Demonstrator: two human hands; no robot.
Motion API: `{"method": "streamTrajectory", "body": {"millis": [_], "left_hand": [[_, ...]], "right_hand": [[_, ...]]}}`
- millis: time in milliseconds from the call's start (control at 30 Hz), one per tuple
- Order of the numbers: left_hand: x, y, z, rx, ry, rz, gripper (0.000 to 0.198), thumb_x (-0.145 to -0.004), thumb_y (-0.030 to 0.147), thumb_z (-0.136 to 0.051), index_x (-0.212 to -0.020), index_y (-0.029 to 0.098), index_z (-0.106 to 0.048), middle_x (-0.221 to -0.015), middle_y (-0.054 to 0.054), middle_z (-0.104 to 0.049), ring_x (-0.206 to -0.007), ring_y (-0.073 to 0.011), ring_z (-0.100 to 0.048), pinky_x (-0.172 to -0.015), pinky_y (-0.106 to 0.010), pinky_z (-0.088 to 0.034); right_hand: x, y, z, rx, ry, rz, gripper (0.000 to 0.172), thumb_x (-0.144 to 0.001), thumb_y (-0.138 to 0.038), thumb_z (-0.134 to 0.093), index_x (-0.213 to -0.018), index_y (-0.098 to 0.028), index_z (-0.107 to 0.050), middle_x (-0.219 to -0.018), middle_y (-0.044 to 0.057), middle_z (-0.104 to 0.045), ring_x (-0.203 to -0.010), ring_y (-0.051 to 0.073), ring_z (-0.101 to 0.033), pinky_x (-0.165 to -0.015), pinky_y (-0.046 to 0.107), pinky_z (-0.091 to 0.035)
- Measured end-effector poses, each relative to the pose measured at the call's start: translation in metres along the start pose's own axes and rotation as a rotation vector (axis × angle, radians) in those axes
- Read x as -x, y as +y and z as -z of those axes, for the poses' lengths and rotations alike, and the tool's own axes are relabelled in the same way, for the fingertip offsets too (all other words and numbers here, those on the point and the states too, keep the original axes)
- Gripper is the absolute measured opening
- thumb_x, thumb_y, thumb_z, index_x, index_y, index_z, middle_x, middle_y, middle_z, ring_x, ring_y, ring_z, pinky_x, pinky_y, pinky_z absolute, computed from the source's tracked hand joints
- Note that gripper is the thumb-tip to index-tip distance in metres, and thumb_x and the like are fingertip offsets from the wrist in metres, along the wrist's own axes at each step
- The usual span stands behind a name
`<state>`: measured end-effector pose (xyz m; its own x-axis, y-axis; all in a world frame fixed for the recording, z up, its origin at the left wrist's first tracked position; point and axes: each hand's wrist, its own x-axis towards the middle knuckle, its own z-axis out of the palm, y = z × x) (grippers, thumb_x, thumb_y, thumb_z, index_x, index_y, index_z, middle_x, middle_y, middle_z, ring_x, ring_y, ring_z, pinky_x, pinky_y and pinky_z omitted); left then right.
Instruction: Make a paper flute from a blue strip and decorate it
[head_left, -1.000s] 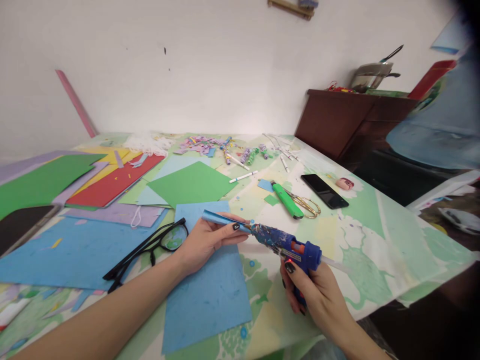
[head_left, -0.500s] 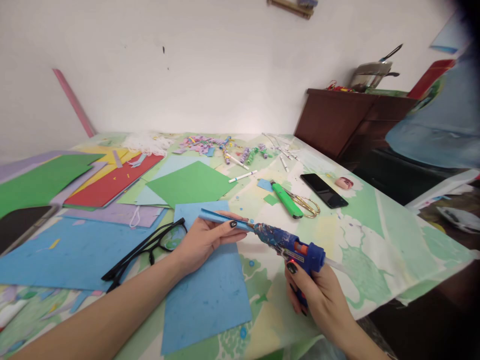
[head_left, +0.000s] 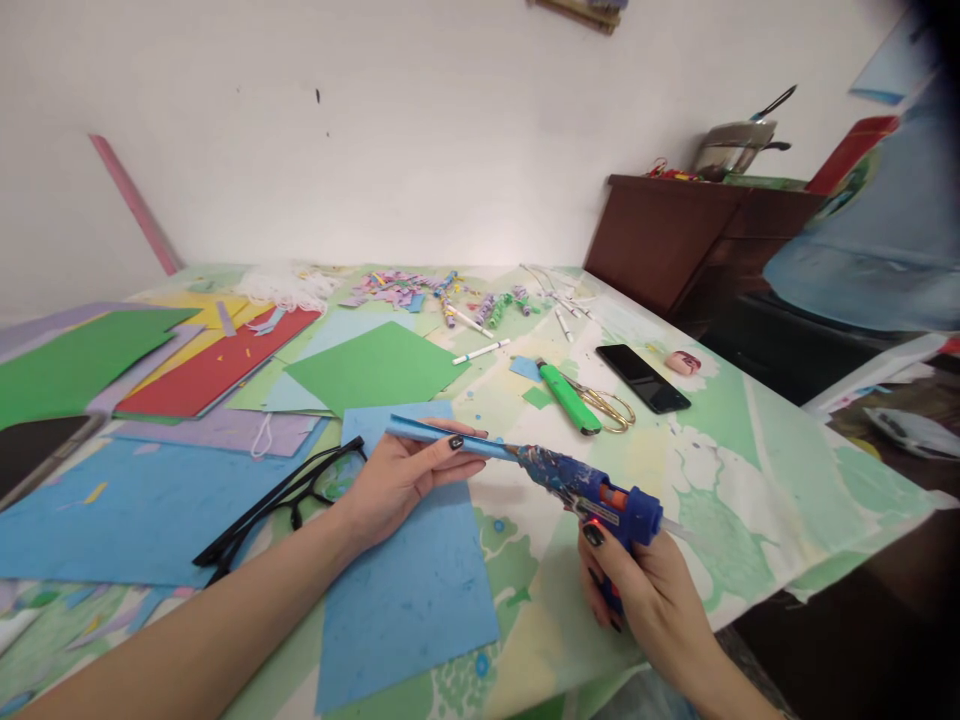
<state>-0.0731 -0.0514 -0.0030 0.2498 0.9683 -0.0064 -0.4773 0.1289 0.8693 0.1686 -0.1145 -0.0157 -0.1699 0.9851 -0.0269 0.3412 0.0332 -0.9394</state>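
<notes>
My left hand [head_left: 401, 478] is closed round a thin rolled tube of blue paper [head_left: 435, 433], held level above a blue sheet [head_left: 412, 585]. Gripped in my right hand [head_left: 645, 590] is a blue hot glue gun [head_left: 600, 492], index finger by the trigger. Its paint-spattered nozzle points left and meets the right end of the tube. A small red light glows on the gun.
Black glasses [head_left: 281, 500] lie left of my wrist. Green, red, purple and blue paper sheets [head_left: 367, 365] cover the table's left. A green cutter [head_left: 568, 398], gold scissors [head_left: 611, 408], a phone [head_left: 643, 378], markers and paper scraps lie beyond. A brown cabinet [head_left: 690, 240] stands right.
The glue gun has drawn back to the right along the tube's end, and my right hand went with it. My left hand keeps the tube nearly still.
</notes>
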Motion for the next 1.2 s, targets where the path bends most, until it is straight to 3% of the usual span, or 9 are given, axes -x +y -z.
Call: {"method": "streamTrajectory", "body": {"millis": [333,1200], "left_hand": [[-0.001,0.0,0.002,0.013,0.018,-0.018,0.014,-0.082,0.017,-0.065,-0.094,0.014,-0.07,-0.105,-0.01,-0.072,-0.098,-0.0256,-0.068,-0.087,-0.035,-0.057],[0.0,0.002,0.002,-0.018,0.063,-0.031,0.014,-0.08,0.021,-0.068,-0.093,0.015,-0.071,-0.102,-0.008,-0.073,-0.095,-0.0233,-0.069,-0.088,-0.035,-0.056]], "right_hand": [[0.003,0.007,0.009,0.022,0.035,-0.016,0.063,-0.09,-0.058,-0.037,-0.043,-0.017,-0.048,-0.038,0.001,-0.045,-0.037,0.008,-0.04,-0.041,0.022,-0.031],[0.009,0.01,0.021,0.02,0.062,-0.028,0.058,-0.089,-0.057,-0.04,-0.047,-0.019,-0.045,-0.039,0.001,-0.046,-0.038,0.009,-0.04,-0.041,0.022,-0.033]]}}
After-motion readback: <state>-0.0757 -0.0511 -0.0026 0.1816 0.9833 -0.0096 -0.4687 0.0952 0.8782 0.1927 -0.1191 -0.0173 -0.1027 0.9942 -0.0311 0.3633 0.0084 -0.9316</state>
